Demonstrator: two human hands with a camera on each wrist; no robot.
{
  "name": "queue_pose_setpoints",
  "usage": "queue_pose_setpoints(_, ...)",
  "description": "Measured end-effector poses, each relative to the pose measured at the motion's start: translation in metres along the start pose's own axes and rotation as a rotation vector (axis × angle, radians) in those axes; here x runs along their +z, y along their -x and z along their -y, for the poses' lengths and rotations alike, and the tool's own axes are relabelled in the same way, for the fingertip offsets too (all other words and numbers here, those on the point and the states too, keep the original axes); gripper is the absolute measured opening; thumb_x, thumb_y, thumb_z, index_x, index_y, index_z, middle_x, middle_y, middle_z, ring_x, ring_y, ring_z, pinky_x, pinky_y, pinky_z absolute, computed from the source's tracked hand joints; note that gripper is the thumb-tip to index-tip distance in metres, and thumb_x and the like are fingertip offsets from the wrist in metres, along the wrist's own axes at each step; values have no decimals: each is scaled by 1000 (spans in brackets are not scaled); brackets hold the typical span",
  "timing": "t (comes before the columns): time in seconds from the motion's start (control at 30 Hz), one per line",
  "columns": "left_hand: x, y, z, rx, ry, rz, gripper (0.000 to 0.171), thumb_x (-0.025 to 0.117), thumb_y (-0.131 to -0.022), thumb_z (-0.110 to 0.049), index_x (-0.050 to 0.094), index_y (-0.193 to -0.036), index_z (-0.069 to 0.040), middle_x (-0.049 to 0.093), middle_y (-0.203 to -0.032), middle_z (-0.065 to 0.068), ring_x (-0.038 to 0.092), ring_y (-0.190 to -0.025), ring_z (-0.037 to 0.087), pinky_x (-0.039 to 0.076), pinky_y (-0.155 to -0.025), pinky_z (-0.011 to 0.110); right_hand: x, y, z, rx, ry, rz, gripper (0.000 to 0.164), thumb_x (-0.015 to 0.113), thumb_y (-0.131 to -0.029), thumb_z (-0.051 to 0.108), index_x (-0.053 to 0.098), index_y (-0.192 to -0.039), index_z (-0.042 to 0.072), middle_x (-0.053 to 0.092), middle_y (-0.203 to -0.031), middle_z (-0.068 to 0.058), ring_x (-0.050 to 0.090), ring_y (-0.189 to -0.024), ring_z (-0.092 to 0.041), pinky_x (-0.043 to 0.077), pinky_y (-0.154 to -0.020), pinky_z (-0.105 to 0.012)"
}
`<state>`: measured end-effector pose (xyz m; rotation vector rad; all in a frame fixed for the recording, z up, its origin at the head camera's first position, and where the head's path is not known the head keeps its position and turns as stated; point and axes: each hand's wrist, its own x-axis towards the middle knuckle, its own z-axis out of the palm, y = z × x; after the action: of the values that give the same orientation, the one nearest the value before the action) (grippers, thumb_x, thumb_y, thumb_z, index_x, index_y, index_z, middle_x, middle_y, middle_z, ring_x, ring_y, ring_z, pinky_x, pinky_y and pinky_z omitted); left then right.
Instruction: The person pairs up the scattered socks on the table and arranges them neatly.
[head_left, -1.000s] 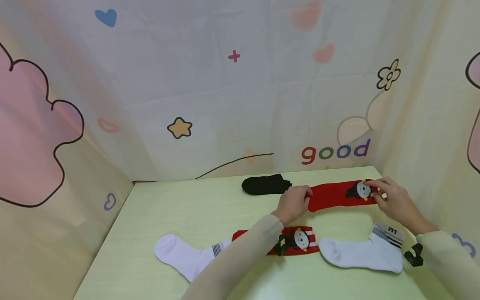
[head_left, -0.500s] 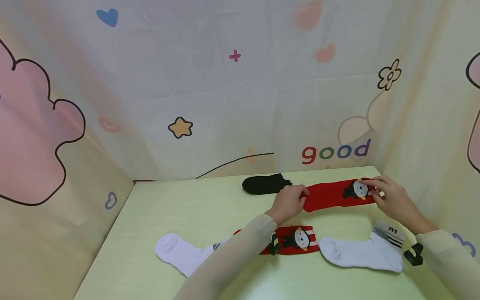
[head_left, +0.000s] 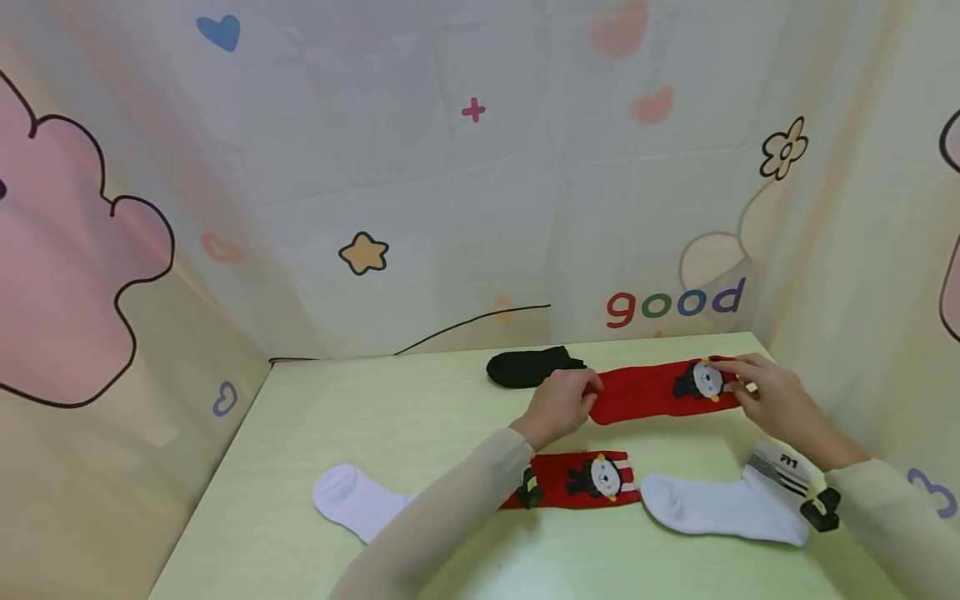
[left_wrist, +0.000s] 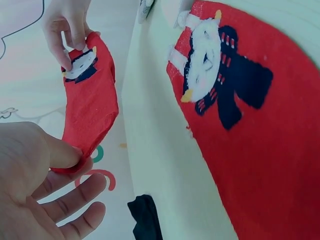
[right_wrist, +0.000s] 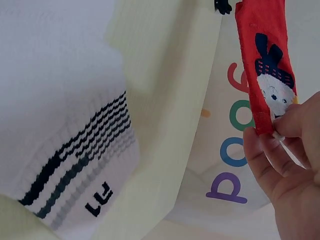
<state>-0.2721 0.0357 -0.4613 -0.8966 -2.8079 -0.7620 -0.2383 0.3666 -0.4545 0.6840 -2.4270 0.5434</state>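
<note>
A red sock (head_left: 637, 393) with a black-and-white cartoon figure is stretched between both hands above the table's back right part. My left hand (head_left: 558, 404) pinches its toe end between thumb and forefinger, the other fingers loose in the left wrist view. At the cuff, beside the figure's face, my right hand (head_left: 776, 404) pinches it between thumb and fingers. A second red sock (head_left: 566, 481) with the same figure lies flat nearer the front, its toe end hidden under my left sleeve. Right behind my left hand lies a black sock (head_left: 525, 368).
A white sock (head_left: 712, 506) with dark stripes at its cuff lies at the front right, partly under my right wrist. Another white sock (head_left: 360, 502) lies front left, partly covered by my left forearm. A printed curtain (head_left: 420, 167) hangs behind the pale green table (head_left: 300, 425).
Both hands have shifted a little to the left, carrying the red sock along stretched between them. The left forearm now covers more of the left white sock and the lower red sock.
</note>
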Motion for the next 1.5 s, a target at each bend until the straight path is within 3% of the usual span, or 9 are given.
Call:
queue_pose_setpoints(0.67,-24,31,31,32,12,16,15,69,-99,-11,75,-113,-11,75,-105,0,60,-81,8,50,-74,14,14,-11,28,-61,-34,56,44,75,-74,-20,73,-114,-2,71,-93,-11,63,-73,-19,58,-58,-28)
queue_pose_setpoints(0.97,-37,46,45,55,44,33,14,69,-99,-10,75,-112,-9,75,-105,1,61,-80,8,50,-72,13,18,-14,45,-16,-93,138,42,78,-77,-14,72,-117,-3,70,-95,-12,63,-76,-19,57,-60,-23)
queue_pose_setpoints(1.5,-54,75,66,-24,86,111,13,69,-99,-10,75,-110,-10,73,-102,1,61,-83,10,51,-72,16,32,-21,75,-30,-186,220,37,75,-81,-13,73,-116,0,69,-95,-4,63,-75,-13,57,-62,-25)
